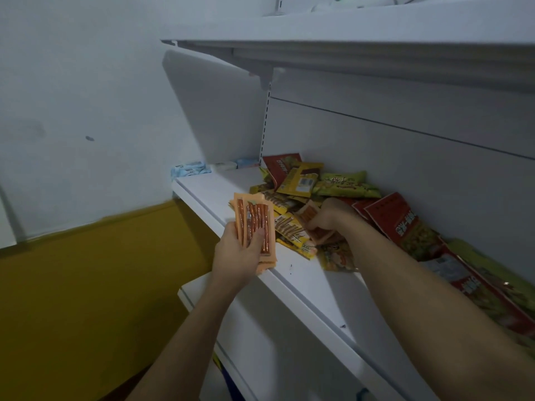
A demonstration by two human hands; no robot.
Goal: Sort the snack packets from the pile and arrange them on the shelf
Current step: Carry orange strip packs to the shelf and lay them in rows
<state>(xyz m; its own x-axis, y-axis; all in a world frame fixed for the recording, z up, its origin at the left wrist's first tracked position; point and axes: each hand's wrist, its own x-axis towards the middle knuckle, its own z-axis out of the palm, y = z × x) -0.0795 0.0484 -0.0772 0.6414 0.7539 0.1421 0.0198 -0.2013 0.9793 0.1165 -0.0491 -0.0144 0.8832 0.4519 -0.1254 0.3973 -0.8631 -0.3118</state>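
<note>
Hands sorting orange stick-snack packets at a white shelf [304,287].
The left hand [240,253] grips a stack of orange stick-snack packets [254,224] over the shelf's near edge, their long axis upright with the tops pointing far. To the right, the right hand [328,217] pinches another orange packet [320,234] in the mixed pile [301,183]. The pale wall [86,96] has a mustard band [86,285] along its lower part.

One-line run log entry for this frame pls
step: sorting | left hand: holds orange packet stack | right hand: pinches loose orange packet in pile | shelf: pile unsorted
</note>
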